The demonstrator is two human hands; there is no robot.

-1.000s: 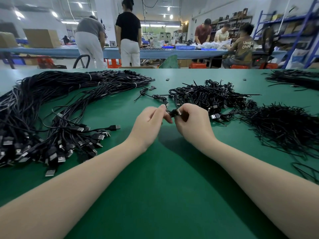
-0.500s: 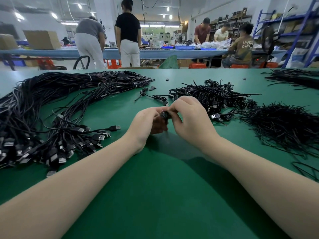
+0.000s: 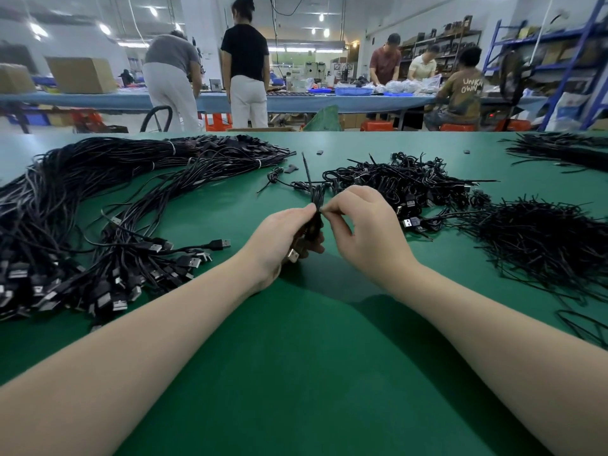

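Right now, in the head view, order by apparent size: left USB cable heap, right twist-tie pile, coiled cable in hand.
Largest: USB cable heap.
Then: twist-tie pile.
Smallest: coiled cable, held by the left hand and right hand.

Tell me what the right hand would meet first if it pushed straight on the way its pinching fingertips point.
Its pinching fingertips point leftward, so the right hand would meet the coiled cable gripped by the left hand almost at once. They look already in contact, though depth is hard to judge.

Coiled cable (image 3: 315,205) – matt black plastic; its plug (image 3: 292,256) – shiny metal; table (image 3: 296,357) – matt green cloth.
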